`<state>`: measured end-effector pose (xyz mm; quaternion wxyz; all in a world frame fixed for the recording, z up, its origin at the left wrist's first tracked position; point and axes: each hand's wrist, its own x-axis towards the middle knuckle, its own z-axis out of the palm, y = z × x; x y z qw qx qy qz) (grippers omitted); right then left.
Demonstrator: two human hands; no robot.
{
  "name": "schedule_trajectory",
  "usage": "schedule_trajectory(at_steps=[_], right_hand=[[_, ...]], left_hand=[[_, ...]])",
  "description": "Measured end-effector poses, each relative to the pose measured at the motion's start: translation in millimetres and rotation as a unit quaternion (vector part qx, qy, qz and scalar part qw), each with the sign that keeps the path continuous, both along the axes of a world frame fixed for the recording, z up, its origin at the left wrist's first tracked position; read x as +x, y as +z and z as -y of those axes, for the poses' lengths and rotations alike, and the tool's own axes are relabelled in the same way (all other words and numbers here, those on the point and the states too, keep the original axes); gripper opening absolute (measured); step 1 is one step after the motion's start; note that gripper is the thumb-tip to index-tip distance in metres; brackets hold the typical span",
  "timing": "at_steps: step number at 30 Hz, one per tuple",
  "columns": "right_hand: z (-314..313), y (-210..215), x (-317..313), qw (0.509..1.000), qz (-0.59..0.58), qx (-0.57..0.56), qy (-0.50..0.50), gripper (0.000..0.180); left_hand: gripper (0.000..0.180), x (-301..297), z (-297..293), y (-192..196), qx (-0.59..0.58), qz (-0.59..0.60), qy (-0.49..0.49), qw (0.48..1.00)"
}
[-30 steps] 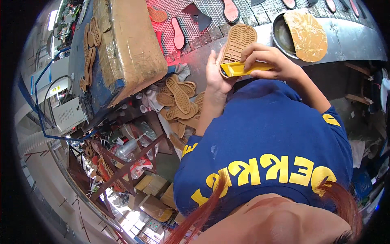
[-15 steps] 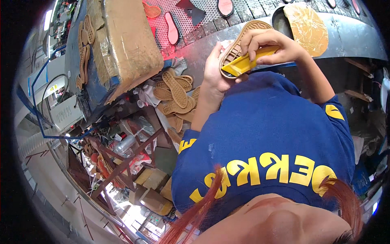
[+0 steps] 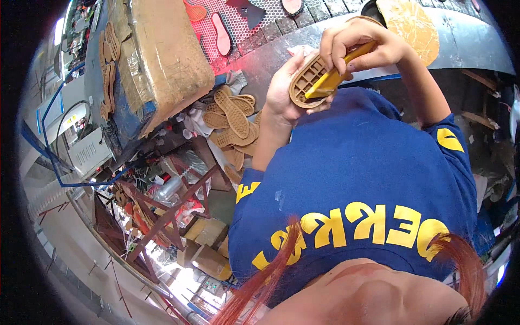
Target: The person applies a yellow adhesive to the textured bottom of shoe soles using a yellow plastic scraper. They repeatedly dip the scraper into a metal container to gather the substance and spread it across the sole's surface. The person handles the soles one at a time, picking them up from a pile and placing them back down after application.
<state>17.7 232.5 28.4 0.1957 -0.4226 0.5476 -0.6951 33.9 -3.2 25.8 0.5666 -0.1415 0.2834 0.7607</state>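
While the left hand (image 3: pixel 280 92) cups a tan shoe sole (image 3: pixel 307 81) at upper center, fingers curled round its edge, the right hand (image 3: pixel 365 38) pinches a thin, flat yellow tool (image 3: pixel 326 85), tip over the sole's molded grid of square hollows; contact unclear. Loose pile of ridged tan soles (image 3: pixel 234 115) left of center. Creased, taped cardboard box (image 3: pixel 176 59) upper left. Smooth pink insole (image 3: pixel 221 33) on holed mesh (image 3: pixel 273 13) up top. Scratched, rounded tan board (image 3: pixel 413 32) upper right.
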Motion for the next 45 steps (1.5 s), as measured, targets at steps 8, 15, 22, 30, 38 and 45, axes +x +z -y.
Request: schedule_trajectory(at_steps=[8,15,22,30,38,45], right_hand=[[-46.3,-46.1,25.8,0.906,0.146,-0.161,-0.364,0.019],[-81.4,-129.8,59.1,0.715,0.154,0.111,-0.672,0.016],[-59.7,-219.8,82.9,0.567,-0.138,0.411,-0.7,0.018],[-47.1,-230.5,65.6,0.599,-0.019,0.409,-0.688,0.019],[-52.3,-210.7,62.8,0.662,-0.015,0.266,-0.701,0.017],[-36.7,-156.9,49.3,0.76,0.164,-0.063,-0.626,0.02]], left_hand=[[0.055,-2.7,-1.9,8.5,0.082,-0.036,0.04,0.995],[0.055,3.5,14.0,-12.8,0.102,-0.112,0.201,0.968],[0.073,-11.6,29.5,-44.8,-0.018,-0.338,0.283,0.897],[0.092,-15.9,30.2,-32.3,-0.098,-0.517,0.268,0.807],[0.092,-7.5,51.4,-20.8,-0.11,-0.602,0.271,0.743],[0.098,0.6,51.9,-20.2,-0.241,-0.687,0.253,0.637]])
